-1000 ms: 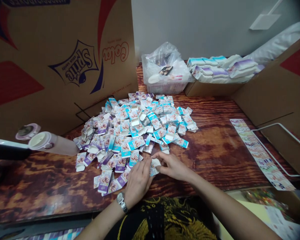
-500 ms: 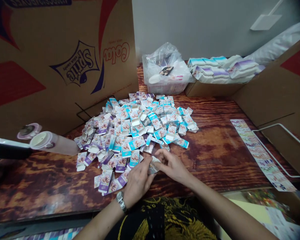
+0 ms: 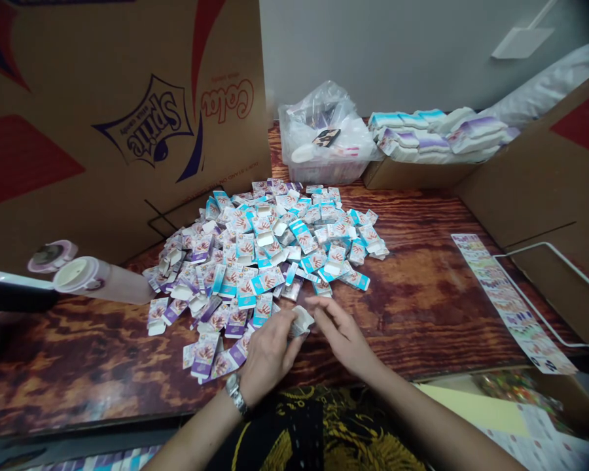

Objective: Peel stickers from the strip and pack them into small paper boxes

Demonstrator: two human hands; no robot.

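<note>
At the near edge of the carton pile (image 3: 260,252) on the wooden counter (image 3: 422,314), the left hand's (image 3: 269,356) fingers (image 3: 287,333) close on a small white carton (image 3: 300,322). The right hand (image 3: 343,340) sits just beside it, its fingers (image 3: 319,304) loosely spread and apparently holding nothing. One carton is in hand; the rest lie loose. Beyond the pile stand a plastic bag (image 3: 321,127) and stacked packets (image 3: 436,136).

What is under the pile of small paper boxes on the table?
The brown wooden table top shows around the edges of the pile of small paper boxes. Under the middle of the pile, the boxes cover it, so the surface there cannot be seen.
</note>
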